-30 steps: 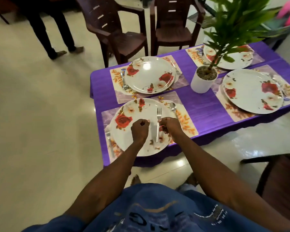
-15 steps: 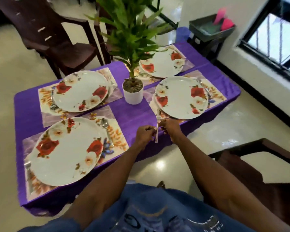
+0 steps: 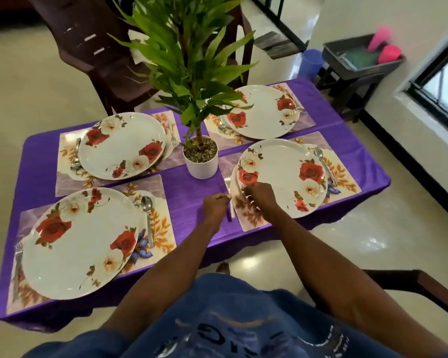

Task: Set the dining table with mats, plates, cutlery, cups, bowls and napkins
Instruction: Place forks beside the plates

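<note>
A purple-clothed table carries several floral mats, each under a white rose-patterned plate. At the near-right setting, a fork lies along the left edge of the mat, just beside the plate. My left hand pinches the fork's handle with its fingertips. My right hand sits with curled fingers at the plate's left rim; whether it grips anything is hidden. A spoon lies to the right of this plate.
Other plates stand near left, far left and far right, with cutlery beside them. A potted plant stands mid-table. Dark chairs stand behind, another at my right. A grey tray holds pink cups.
I turned from the near-left setting to the near-right one, carrying the fork in both hands. The fork now lies on the mat's left edge, and my right hand has shifted to the plate rim.
</note>
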{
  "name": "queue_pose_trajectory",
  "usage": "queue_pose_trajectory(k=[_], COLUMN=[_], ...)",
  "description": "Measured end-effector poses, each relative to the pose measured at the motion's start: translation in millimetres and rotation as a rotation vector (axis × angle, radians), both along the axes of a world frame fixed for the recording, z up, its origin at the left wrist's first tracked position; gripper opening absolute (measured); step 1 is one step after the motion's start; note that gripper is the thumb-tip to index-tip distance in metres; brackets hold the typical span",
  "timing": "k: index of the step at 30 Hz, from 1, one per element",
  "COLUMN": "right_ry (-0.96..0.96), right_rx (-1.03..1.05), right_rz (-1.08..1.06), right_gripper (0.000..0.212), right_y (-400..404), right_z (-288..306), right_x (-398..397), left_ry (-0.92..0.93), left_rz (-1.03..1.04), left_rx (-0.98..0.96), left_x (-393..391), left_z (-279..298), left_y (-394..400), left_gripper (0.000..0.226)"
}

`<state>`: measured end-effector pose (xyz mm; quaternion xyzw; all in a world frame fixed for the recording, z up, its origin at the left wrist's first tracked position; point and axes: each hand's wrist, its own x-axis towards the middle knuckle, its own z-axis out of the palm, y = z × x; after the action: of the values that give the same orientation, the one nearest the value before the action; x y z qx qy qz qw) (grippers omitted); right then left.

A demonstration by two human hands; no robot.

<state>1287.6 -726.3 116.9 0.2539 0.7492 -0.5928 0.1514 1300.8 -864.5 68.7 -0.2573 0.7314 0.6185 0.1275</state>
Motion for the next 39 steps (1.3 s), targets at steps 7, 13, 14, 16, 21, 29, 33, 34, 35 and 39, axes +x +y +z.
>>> queue_pose_trajectory(k=[7, 13, 14, 16, 21, 29, 33, 34, 35, 39], right_ry=[-0.013, -0.062, -0.068, -0.055, -0.062, -0.072, -0.024, -0.004, 0.025, 0.107], right_rx=[-0.008, 0.011, 0.010, -0.015, -0.015, -0.006, 0.049, 0.055, 0.070, 0.204], right_rz=[0.032, 0.181, 0.200, 0.216, 0.289, 0.330, 0.347, 0.339, 0.334, 0.334], right_gripper=[0.010, 0.013, 0.015, 0.018, 0.021, 0.021, 0.021, 0.020, 0.020, 0.020], right_y=[27.9, 58.0, 65.6, 72.0, 97.0, 104.7, 104.3, 104.4, 104.9, 110.5], right_z=[-5.9, -5.9, -5.4, -4.3, -2.3, -4.1, -7.2, -10.0, -11.8, -16.2], right_x=[-26.6, -36.6, -37.7, -38.3, -30.7, -35.0, -40.7, -42.7, -44.4, -53.8], left_ry=[-0.149, -0.237, -0.246, -0.246, -0.204, -0.100, -0.035, -0.012, 0.013, 0.132], left_rz=[0.079, 0.110, 0.142, 0.168, 0.226, 0.272, 0.328, 0.317, 0.292, 0.142], left_rx=[-0.026, -0.233, -0.263, -0.313, -0.438, -0.447, -0.490, -0.515, -0.535, -0.619], left_x=[-11.2, -17.7, -17.8, -20.9, -11.8, 0.3, 5.1, 3.6, 1.1, -17.1], left_z=[-9.7, -12.7, -14.4, -23.2, -25.6, -5.5, 1.8, 2.5, 5.0, 18.6], left_y=[20.2, 45.3, 50.1, 47.6, 63.2, 79.4, 86.4, 87.9, 90.6, 105.7], left_gripper=[0.011, 0.011, 0.011, 0.012, 0.016, 0.020, 0.025, 0.026, 0.025, 0.024])
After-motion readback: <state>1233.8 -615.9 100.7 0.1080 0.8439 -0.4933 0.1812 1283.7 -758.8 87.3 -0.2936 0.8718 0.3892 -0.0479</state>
